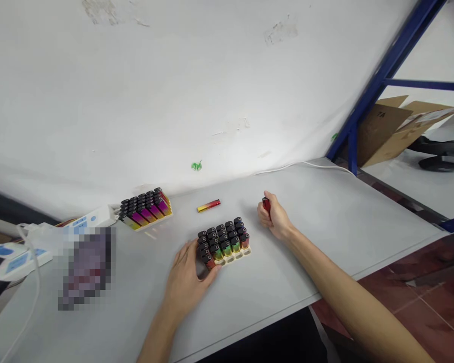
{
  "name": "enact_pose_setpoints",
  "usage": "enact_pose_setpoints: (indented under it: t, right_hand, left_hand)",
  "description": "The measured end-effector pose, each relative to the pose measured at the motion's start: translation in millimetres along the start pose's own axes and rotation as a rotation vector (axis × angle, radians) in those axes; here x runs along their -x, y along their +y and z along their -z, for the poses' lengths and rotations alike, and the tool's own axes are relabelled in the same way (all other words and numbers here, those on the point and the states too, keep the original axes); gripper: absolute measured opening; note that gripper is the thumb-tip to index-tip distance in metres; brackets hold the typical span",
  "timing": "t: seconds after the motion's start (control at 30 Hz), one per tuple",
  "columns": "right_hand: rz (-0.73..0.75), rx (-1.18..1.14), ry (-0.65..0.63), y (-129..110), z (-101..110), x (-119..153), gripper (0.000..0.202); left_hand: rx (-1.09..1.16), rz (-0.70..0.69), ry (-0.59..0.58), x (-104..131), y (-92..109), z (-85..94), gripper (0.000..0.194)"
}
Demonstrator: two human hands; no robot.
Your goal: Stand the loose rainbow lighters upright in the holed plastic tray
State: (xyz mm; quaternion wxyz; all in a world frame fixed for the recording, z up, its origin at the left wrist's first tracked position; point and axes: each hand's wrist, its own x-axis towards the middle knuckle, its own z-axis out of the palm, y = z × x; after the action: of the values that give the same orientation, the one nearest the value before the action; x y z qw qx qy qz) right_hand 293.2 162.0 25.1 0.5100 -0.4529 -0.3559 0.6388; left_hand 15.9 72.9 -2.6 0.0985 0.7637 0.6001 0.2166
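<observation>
My left hand (189, 277) rests around the left side of a pale tray (232, 259) with rows of black-topped lighters (226, 247), coloured green, yellow and red below. Its thumb touches the front left corner by a red lighter. Several holes along the tray's front edge hold nothing. My right hand (271, 216) is raised to the right of the tray, its fingers wrapped round a red lighter (266, 204) with a black top. Behind the tray, a red and yellow lighter (209, 205) lies flat on the grey table.
A second tray of purple and yellow lighters (147, 209) stands back left. Beside it are white power strips (94, 218) with cables and a blurred item (87, 267). A blue frame (378, 80) and cardboard box (393, 126) are at right.
</observation>
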Motion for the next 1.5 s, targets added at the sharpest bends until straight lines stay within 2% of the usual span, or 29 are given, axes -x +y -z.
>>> enact_pose_setpoints:
  t: [0.1,0.23,0.5,0.63,0.77,0.97,1.1,1.23,1.37,1.5]
  right_hand:
    - [-0.014,-0.008,0.058,-1.5,-0.3,-0.7,0.054]
    - [-0.003,-0.011,0.073,-5.3,-1.6,2.0,0.052]
    - [0.022,0.019,0.028,-4.8,-2.9,3.8,0.067]
    - [-0.026,0.042,0.066,-1.5,-2.9,0.8,0.058]
    - [-0.013,0.042,0.082,0.3,-2.3,-0.8,0.05]
    - [0.014,0.068,0.077,3.1,-0.8,-1.8,0.053]
    - [0.16,0.259,0.153,5.8,-2.6,-1.5,0.058]
    - [0.45,0.644,0.203,-0.5,-7.2,10.0,0.042]
    - [0.673,0.877,0.263,-26.7,-18.6,45.7,0.026]
    - [0.693,0.816,0.114,-48.8,-40.4,90.7,0.018]
  left_hand:
    - [-0.004,0.014,-0.004,0.4,0.7,0.1,0.06]
    - [0.018,0.002,-0.003,0.4,3.7,2.0,0.058]
    - [0.015,0.035,-0.022,-0.8,5.4,2.6,0.057]
    - [0.006,0.025,-0.016,0.0,2.1,1.0,0.059]
    - [0.012,0.011,-0.004,-0.5,3.0,1.3,0.058]
    - [0.028,-0.004,0.004,-0.5,6.2,3.1,0.057]
    - [0.034,-0.002,0.005,-0.1,5.3,2.9,0.06]
    - [0.053,-0.021,0.016,-0.3,4.9,3.4,0.059]
    - [0.061,-0.031,0.022,-0.4,5.5,3.8,0.058]
    - [0.056,-0.04,0.032,0.0,6.0,3.1,0.058]
